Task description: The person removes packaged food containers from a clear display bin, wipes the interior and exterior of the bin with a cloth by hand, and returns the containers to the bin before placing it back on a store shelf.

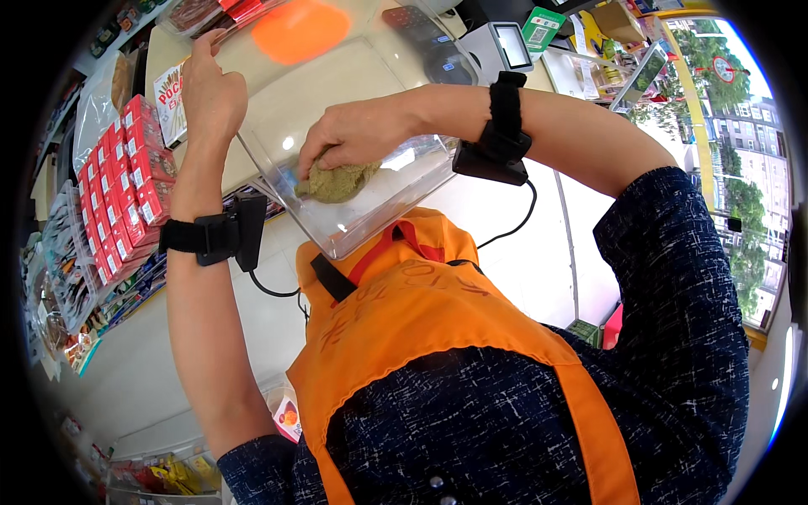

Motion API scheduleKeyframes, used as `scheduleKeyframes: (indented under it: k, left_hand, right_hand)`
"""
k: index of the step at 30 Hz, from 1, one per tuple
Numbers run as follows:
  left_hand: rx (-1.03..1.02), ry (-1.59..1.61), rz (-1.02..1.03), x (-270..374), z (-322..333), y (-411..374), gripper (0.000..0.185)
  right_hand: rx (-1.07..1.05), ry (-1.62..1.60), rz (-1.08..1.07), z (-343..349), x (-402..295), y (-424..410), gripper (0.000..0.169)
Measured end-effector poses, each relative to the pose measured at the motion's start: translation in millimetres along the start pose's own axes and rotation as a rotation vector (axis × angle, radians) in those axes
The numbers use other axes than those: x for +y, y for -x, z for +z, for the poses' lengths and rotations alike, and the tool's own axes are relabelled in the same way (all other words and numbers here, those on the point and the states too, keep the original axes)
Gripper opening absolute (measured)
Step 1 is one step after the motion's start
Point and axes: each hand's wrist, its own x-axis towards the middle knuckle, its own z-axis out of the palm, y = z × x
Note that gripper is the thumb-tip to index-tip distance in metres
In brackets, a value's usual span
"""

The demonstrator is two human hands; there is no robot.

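Note:
A clear plastic box (353, 237) is tilted on the counter's near side, its near corner against the orange apron. Pressed under the fingers of my right hand (360, 136) is a bunched olive-beige cloth (341, 183), which lies against the inside of the box. My left hand (214, 95) is up at the far left, its fingers closed on what looks like the box's rim; the exact grip is partly hidden.
Stacked red packets (120, 189) and a Pocky box (169, 104) stand at the left. Behind the box are a dark keypad device (420, 31), a white scanner (505, 47) and a green sign with a printed code (541, 28). A blurred orange patch (300, 28) shows beyond.

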Motion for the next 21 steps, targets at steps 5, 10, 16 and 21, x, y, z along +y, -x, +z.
scheduleKeyframes:
  k: [5,10,16,21]
  left_hand:
    - [-0.058,0.107,0.016,8.1,3.2,0.7,0.063]
    - [-0.148,0.128,0.025,3.3,5.6,-6.7,0.064]
    - [-0.257,0.067,0.153,3.5,-2.1,-7.7,0.065]
    - [-0.266,0.086,0.215,0.1,-1.6,-9.5,0.068]
  right_hand:
    - [-0.256,-0.05,0.074,31.2,-3.2,-13.0,0.034]
    - [-0.341,0.032,0.071,54.2,-17.5,-27.9,0.039]
    - [-0.313,0.185,0.159,53.6,-33.4,-15.3,0.03]
    - [-0.478,0.399,0.123,36.4,-13.9,3.5,0.022]
